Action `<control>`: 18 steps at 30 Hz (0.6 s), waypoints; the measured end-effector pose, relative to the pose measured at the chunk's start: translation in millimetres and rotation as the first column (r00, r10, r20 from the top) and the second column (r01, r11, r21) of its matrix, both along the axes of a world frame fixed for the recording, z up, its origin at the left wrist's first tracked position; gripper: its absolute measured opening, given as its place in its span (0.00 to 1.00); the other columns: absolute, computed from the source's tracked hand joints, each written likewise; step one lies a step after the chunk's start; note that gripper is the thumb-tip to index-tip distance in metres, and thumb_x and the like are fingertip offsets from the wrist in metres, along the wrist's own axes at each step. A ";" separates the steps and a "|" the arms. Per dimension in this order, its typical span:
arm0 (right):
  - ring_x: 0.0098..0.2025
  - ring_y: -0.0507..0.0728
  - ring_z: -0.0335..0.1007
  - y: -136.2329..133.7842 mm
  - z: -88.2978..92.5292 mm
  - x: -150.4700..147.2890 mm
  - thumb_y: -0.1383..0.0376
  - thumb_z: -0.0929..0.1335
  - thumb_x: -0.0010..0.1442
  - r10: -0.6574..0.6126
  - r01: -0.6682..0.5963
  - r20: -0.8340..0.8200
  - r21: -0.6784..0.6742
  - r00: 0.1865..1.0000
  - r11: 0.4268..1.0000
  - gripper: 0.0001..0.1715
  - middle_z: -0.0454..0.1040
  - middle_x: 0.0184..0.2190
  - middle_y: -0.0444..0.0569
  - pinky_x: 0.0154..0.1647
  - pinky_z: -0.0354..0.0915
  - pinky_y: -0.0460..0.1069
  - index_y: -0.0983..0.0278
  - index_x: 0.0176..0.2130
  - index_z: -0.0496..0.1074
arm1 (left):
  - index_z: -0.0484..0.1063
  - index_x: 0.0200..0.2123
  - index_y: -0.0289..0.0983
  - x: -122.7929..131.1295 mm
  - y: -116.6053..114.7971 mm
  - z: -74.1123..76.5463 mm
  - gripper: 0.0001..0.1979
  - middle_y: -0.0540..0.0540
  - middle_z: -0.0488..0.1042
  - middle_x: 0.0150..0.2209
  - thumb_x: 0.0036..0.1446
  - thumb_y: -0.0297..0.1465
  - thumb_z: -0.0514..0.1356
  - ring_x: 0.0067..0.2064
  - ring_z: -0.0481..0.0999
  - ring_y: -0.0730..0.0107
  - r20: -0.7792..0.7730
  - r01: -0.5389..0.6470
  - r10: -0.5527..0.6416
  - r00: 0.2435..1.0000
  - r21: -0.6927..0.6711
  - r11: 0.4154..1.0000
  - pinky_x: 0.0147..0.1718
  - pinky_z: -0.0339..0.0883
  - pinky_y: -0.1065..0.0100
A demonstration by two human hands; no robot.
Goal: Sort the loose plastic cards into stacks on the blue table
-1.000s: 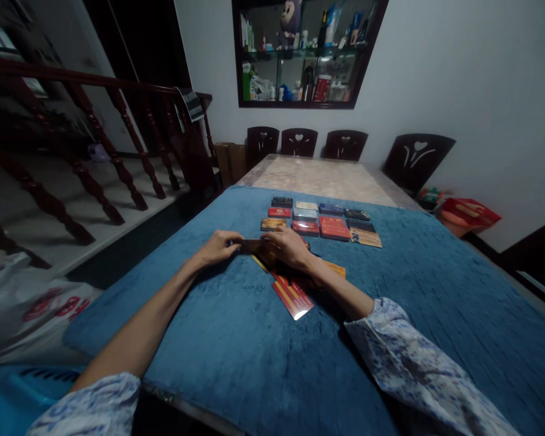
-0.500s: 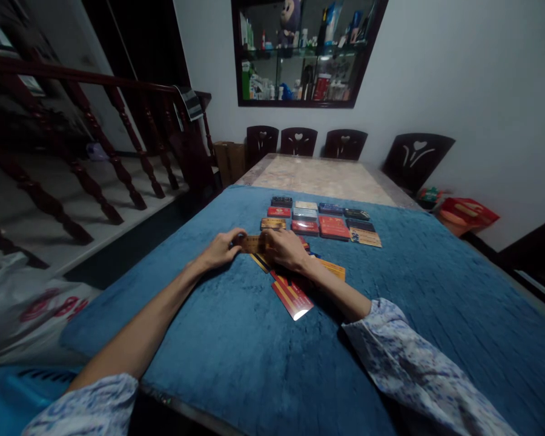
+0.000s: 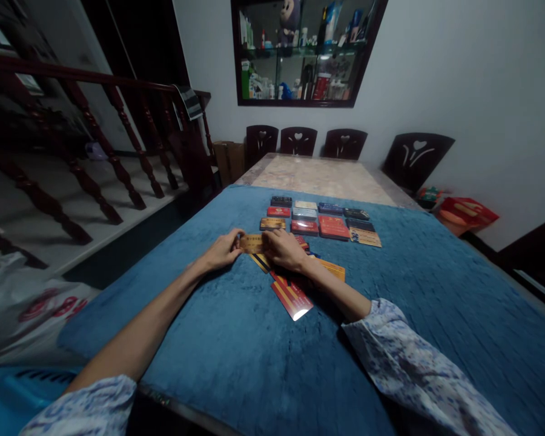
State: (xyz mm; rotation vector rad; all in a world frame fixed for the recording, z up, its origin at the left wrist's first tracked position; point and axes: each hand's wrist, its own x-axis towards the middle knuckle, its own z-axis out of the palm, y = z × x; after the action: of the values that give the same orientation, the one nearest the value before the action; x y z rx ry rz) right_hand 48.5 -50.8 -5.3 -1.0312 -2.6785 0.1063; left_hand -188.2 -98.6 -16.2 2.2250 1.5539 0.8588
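Both my hands hold one tan flat box just above the blue cloth. My left hand pinches its left end and my right hand grips its right end. Under and beside my right wrist lies a loose pile of flattened boxes, red with yellow stripes, plus an orange one. Beyond my hands, several small flat boxes lie in neat rows, red, dark, white and tan.
The blue cloth covers the near part of a long marble table ringed by dark chairs. A wooden stair railing runs on the left. A glass wall cabinet hangs ahead. Red bags lie at the right wall.
The tan box has turned from edge-on to face-up between my hands and has moved slightly away from me. The rows and the pile have not moved.
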 end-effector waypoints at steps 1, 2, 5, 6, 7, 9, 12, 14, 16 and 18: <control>0.53 0.64 0.67 0.4 -0.2 0.2 0.63 0.67 0.64 0.002 -0.002 0.006 0.001 1.000 1.000 0.24 0.74 0.53 0.59 0.45 0.60 0.54 0.65 0.59 0.67 | 0.67 0.49 0.36 0.0 -0.1 0.0 0.17 0.53 0.69 0.29 0.55 0.31 0.59 0.29 0.69 0.71 0.010 0.001 -0.001 1.000 -0.008 1.000 0.31 0.63 0.70; 0.54 0.65 0.66 0.8 -0.4 0.3 0.62 0.67 0.65 0.002 -0.002 0.008 0.002 1.000 1.000 0.25 0.74 0.52 0.59 0.46 0.61 0.54 0.65 0.59 0.67 | 0.67 0.50 0.35 0.0 -0.2 0.2 0.18 0.53 0.69 0.29 0.55 0.31 0.60 0.29 0.69 0.71 0.017 0.003 -0.002 1.000 -0.014 1.000 0.31 0.63 0.70; 0.53 0.66 0.66 3.0 -2.0 0.5 0.58 0.67 0.66 -0.002 0.002 0.000 0.010 1.000 1.000 0.26 0.73 0.52 0.61 0.46 0.62 0.55 0.66 0.59 0.68 | 0.68 0.51 0.35 0.0 -0.3 0.6 0.21 0.52 0.69 0.31 0.53 0.31 0.60 0.30 0.69 0.71 0.027 0.004 -0.003 1.000 -0.038 0.999 0.32 0.64 0.69; 0.53 0.66 0.66 3.9 -3.0 0.5 0.58 0.67 0.66 -0.002 0.002 -0.004 0.013 1.000 1.000 0.26 0.72 0.52 0.61 0.46 0.62 0.55 0.66 0.59 0.68 | 0.69 0.52 0.34 -0.1 -0.1 0.6 0.22 0.52 0.69 0.31 0.52 0.30 0.60 0.30 0.69 0.71 0.027 0.000 0.001 1.000 -0.049 0.999 0.32 0.64 0.69; 0.53 0.66 0.65 5.0 -4.1 0.6 0.57 0.67 0.66 0.001 -0.001 -0.007 0.015 1.000 1.000 0.26 0.72 0.52 0.61 0.46 0.62 0.55 0.66 0.59 0.68 | 0.69 0.52 0.34 -0.2 0.3 0.4 0.23 0.52 0.69 0.31 0.51 0.30 0.60 0.31 0.69 0.71 0.026 -0.003 0.005 1.000 -0.060 0.998 0.32 0.64 0.69; 0.54 0.66 0.65 7.1 -6.8 0.7 0.57 0.67 0.66 0.010 -0.010 -0.018 0.018 1.000 1.000 0.25 0.72 0.52 0.61 0.46 0.62 0.55 0.65 0.59 0.68 | 0.69 0.53 0.34 -0.6 1.3 -0.3 0.24 0.52 0.69 0.31 0.51 0.30 0.61 0.31 0.69 0.71 0.030 -0.012 0.014 0.999 -0.074 0.997 0.33 0.64 0.69; 0.55 0.66 0.64 9.9 -10.8 0.7 0.57 0.68 0.65 0.009 -0.008 -0.046 0.024 0.999 1.000 0.25 0.72 0.52 0.60 0.46 0.63 0.55 0.65 0.58 0.69 | 0.69 0.54 0.32 -1.7 3.2 -2.0 0.25 0.51 0.70 0.32 0.50 0.29 0.61 0.32 0.69 0.70 0.044 -0.013 0.017 0.999 -0.085 0.996 0.33 0.65 0.69; 0.55 0.66 0.64 11.4 -12.5 0.7 0.57 0.69 0.64 0.006 -0.004 -0.060 0.023 0.998 1.000 0.26 0.72 0.53 0.60 0.46 0.63 0.55 0.65 0.58 0.69 | 0.69 0.54 0.31 -2.6 4.1 -3.2 0.25 0.51 0.70 0.32 0.51 0.29 0.61 0.32 0.69 0.70 0.046 -0.014 0.018 0.999 -0.087 0.996 0.33 0.65 0.69; 0.55 0.65 0.65 12.4 -13.1 0.8 0.58 0.70 0.63 0.008 -0.006 -0.068 0.020 0.998 1.000 0.25 0.73 0.54 0.59 0.46 0.63 0.54 0.64 0.57 0.69 | 0.69 0.54 0.31 -3.5 4.7 -4.1 0.25 0.50 0.70 0.32 0.51 0.29 0.61 0.32 0.69 0.71 0.045 -0.017 0.021 0.999 -0.092 0.996 0.33 0.65 0.69; 0.55 0.65 0.65 12.8 -12.4 1.2 0.58 0.71 0.62 0.008 -0.007 -0.070 0.012 0.998 1.000 0.23 0.74 0.53 0.57 0.46 0.62 0.53 0.63 0.55 0.70 | 0.70 0.55 0.31 -4.4 5.2 -5.0 0.25 0.50 0.71 0.33 0.52 0.28 0.61 0.32 0.70 0.71 0.044 -0.018 0.023 0.999 -0.101 0.995 0.33 0.65 0.69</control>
State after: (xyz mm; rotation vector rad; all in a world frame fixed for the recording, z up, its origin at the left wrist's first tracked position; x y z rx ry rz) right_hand 49.8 -38.1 -17.7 -0.9954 -2.6169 0.1259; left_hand -192.6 -93.4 -21.2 2.1088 1.5659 0.8128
